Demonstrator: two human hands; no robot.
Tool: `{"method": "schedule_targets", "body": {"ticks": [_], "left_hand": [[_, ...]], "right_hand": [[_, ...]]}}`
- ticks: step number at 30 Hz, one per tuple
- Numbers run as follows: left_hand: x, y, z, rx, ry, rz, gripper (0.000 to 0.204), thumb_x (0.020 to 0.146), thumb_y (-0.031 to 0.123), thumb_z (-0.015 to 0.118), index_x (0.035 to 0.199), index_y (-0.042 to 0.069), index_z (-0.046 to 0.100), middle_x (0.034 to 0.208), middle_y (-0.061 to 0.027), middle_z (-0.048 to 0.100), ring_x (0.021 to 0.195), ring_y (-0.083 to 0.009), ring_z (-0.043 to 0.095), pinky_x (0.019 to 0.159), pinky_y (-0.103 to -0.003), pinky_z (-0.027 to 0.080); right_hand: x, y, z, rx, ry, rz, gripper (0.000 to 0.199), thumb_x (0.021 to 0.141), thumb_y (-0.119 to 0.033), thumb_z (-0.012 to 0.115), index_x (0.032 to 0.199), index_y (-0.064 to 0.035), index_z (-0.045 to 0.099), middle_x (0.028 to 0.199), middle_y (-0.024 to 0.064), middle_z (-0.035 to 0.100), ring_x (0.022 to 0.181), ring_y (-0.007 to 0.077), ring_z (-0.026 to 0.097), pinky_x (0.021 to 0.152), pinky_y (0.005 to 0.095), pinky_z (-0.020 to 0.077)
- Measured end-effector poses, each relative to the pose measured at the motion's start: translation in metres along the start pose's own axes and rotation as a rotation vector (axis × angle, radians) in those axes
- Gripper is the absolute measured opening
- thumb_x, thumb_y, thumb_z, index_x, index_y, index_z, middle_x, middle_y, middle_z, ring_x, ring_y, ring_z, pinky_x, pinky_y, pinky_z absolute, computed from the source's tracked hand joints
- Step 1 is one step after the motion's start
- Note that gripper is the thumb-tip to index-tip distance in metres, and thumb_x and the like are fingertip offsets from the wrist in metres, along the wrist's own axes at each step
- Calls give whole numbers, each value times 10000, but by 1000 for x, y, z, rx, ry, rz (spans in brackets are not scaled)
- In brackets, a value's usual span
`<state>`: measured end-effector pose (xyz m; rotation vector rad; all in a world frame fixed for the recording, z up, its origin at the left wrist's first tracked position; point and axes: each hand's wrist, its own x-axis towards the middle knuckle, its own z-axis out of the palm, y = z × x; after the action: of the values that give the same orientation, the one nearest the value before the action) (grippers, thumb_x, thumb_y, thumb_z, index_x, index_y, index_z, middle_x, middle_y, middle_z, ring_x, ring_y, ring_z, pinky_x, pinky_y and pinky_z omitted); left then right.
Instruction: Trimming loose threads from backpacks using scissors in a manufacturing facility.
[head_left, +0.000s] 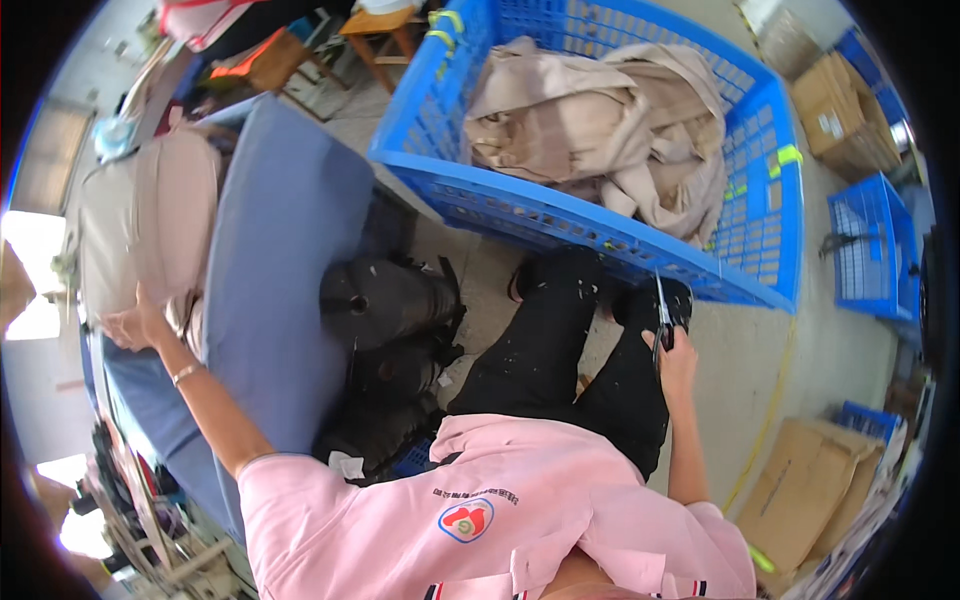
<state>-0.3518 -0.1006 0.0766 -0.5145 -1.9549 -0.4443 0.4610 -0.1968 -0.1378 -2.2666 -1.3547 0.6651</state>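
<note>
My left hand (pixel 140 326) reaches out to the left and grips the lower end of a backpack (pixel 150 215) in greyish beige and pale pink. The backpack lies on a blue-covered table (pixel 275 240); part of the fingers is hidden against it. Down by my right knee, my right hand (pixel 677 362) is closed around the dark handles of a pair of scissors (pixel 663 310), whose metal blades point away from me. Just beyond the scissors stands a big blue plastic crate (pixel 600 215) with beige fabric pieces (pixel 580 110) heaped inside.
Black rolls (pixel 385 300) are stacked beside the table, left of my legs. Cardboard boxes (pixel 845 115) and a smaller blue crate (pixel 870 245) stand at the right. Flattened cardboard (pixel 800 490) lies near right. A wooden stool (pixel 380 40) is at the back.
</note>
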Motion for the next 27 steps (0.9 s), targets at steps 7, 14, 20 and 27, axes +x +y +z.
{"method": "schedule_targets", "body": {"ticks": [7, 14, 20, 27], "left_hand": [[-36, 68, 52, -7, -630, 785, 612, 936, 250, 550, 1519, 155, 386, 1566, -130, 368, 1476, -342, 268, 1168, -497, 249], [60, 151, 118, -146, -841, 719, 395, 942, 223, 542, 1302, 82, 624, 1318, -149, 623, 1200, -346, 599, 988, -396, 481], [-156, 426, -108, -980, -1009, 1087, 227, 932, 212, 631, 1073, 50, 706, 1098, -130, 698, 1017, -266, 665, 895, -353, 499], [-380, 556, -197, -386, -1233, 2065, 613, 895, 603, 551, 1013, 26, 723, 1059, -206, 695, 1005, -370, 664, 838, -471, 523]], "right_hand": [[-5, -2, -5, 10, 44, 52, 545, 764, -471, 824, 802, -1, 551, 689, 131, 623, 604, 287, 610, 590, 374, 487], [1, 18, 11, 151, 125, -42, 514, 756, -448, 841, 793, -29, 544, 654, 80, 594, 544, 250, 575, 546, 355, 484], [-1, 22, 7, 76, 151, -91, 506, 738, -446, 852, 805, -46, 548, 629, 53, 567, 523, 221, 562, 514, 328, 484], [-1, 28, 14, 62, 153, -119, 535, 708, -452, 870, 777, -73, 498, 585, 15, 535, 475, 202, 562, 473, 322, 466]]}}
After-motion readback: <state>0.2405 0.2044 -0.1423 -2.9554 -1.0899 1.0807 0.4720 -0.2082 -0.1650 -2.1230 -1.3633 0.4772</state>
